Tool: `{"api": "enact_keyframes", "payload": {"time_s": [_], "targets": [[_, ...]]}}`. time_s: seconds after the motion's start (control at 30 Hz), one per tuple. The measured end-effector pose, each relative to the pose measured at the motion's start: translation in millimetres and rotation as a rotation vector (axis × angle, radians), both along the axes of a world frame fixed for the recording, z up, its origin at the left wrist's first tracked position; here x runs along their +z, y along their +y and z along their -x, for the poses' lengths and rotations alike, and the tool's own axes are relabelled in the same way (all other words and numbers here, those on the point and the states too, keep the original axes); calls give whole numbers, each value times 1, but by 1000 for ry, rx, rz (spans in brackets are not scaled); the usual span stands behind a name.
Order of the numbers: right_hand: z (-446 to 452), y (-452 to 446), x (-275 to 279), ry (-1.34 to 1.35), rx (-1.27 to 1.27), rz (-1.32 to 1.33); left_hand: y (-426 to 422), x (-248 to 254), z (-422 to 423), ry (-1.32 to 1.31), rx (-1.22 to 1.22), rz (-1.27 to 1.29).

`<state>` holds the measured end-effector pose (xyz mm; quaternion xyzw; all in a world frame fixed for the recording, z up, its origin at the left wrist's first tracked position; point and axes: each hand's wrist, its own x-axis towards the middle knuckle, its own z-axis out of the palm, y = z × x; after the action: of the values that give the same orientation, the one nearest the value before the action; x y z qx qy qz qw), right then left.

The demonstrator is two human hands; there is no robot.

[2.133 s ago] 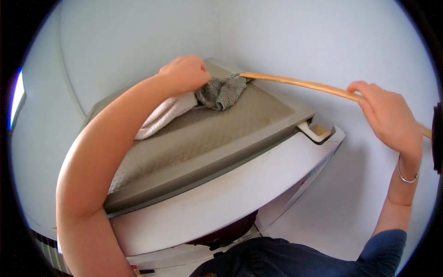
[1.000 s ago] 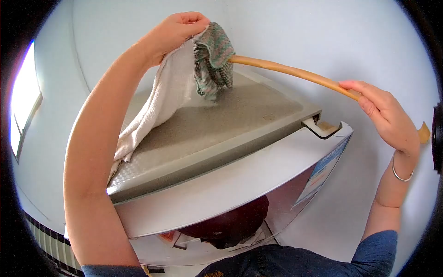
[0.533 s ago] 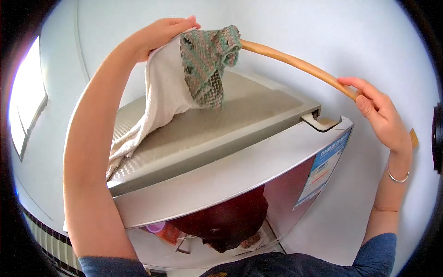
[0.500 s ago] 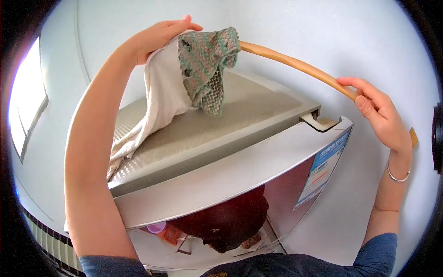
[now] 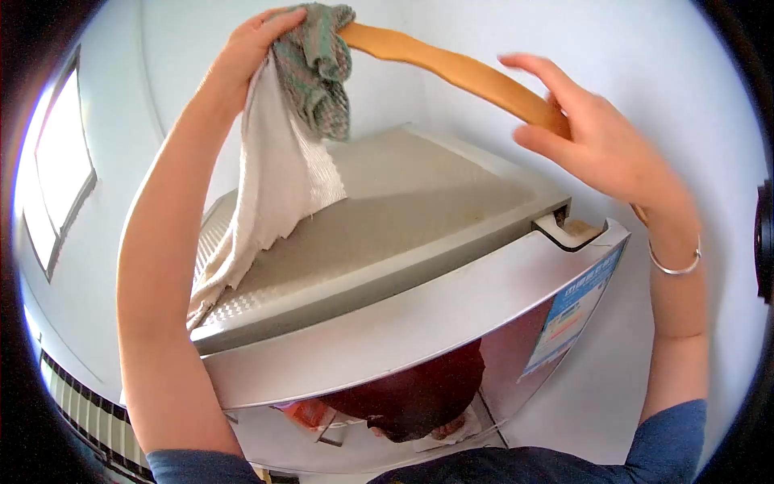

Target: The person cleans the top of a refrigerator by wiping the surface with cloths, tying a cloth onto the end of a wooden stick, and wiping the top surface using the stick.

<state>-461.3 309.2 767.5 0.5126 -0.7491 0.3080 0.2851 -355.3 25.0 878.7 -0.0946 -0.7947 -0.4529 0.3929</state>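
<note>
My left hand point(image 5: 262, 40) is raised at the upper left. Its fingers grip a green-grey knitted cloth point(image 5: 322, 73) bunched around the far end of a curved wooden stick point(image 5: 451, 68). A white towel point(image 5: 270, 161) hangs below the same hand, trailing down onto the top of a refrigerator point(image 5: 403, 218). At the upper right, my right hand point(image 5: 601, 137) holds the stick's near end between thumb and fingers, the index finger lifted off it. The stick spans both hands above the refrigerator.
The refrigerator's top is dull and dusty-looking, with a hinge recess point(image 5: 572, 230) at its right front corner. Its glossy dark door point(image 5: 395, 395) carries a blue-and-white label point(image 5: 572, 315). Pale walls stand close behind and right; a window point(image 5: 56, 169) is at left.
Both hands have risen and shifted left, taking the stick and knitted cloth along. The white towel is lifted further off the refrigerator top. My right hand has turned, its fingers more spread.
</note>
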Motion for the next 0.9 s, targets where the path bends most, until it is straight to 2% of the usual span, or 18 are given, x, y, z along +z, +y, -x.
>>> {"api": "enact_keyframes", "payload": {"time_s": [0.1,0.17,0.27,0.33,0.43,0.53,0.63,0.7,0.73,0.77,0.83,0.9], "targets": [[0,-35,17,176,21,-36,-18,10,-2,36,41,-1],[-1,-57,33,245,39,-38,-28,12,-1,34,-34,-49],[-6,-84,52,375,-69,-218,-20,4,5,80,31,-72],[-5,-98,52,478,38,-30,-20,2,9,48,-20,-113],[10,-119,56,546,71,29,-22,-1,11,-6,-88,-176],[19,-132,58,487,148,-33,-31,-8,18,-90,-55,-273],[13,-129,61,501,62,-92,-37,-24,22,-156,-54,-396],[4,-121,69,481,34,-203,-34,-43,27,-349,-117,-507],[4,-120,68,469,17,-259,-26,-54,24,-492,-105,-480],[3,-119,68,457,0,-315,-27,-66,25,-605,-29,-285],[5,-115,67,433,-274,-688,-13,-87,21,-777,188,68],[17,-106,64,347,-321,-740,-24,-105,33,-900,217,408]]}}
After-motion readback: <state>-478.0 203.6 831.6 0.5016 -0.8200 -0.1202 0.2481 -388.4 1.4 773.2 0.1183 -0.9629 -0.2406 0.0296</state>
